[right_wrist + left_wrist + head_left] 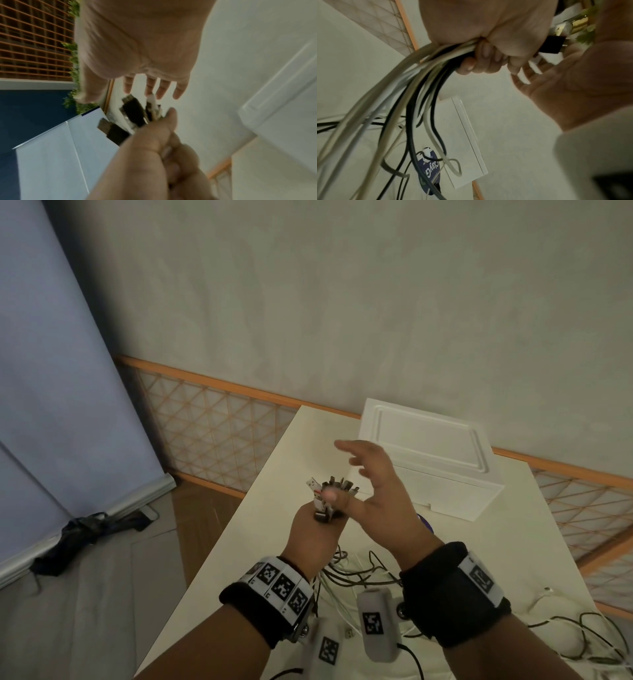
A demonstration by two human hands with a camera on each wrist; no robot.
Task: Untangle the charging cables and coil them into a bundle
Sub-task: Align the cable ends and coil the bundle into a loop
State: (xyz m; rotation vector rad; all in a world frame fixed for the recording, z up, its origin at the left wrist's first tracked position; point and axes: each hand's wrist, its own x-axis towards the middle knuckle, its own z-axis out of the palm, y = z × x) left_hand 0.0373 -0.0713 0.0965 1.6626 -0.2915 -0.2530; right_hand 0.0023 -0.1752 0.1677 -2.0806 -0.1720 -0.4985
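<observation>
My left hand (317,530) is raised over the table, its fingers (485,60) curled round a bunch of black and white charging cables (426,75). Their plug ends (330,489) stick up out of the fist, black and white USB plugs (132,113) side by side. The cables hang down from the fist to a loose tangle (356,573) on the cream table (274,474). My right hand (373,484) hovers just right of the plugs with its fingers (159,88) spread and straight, holding nothing; its thumb lies close to the plugs.
A white box (428,453) with a flat lid stands at the back of the table. More black and white cable (582,638) trails at the right near edge. A dark blue round label (428,170) lies beside the box. The table's left edge drops to the floor, where a black object (82,535) lies.
</observation>
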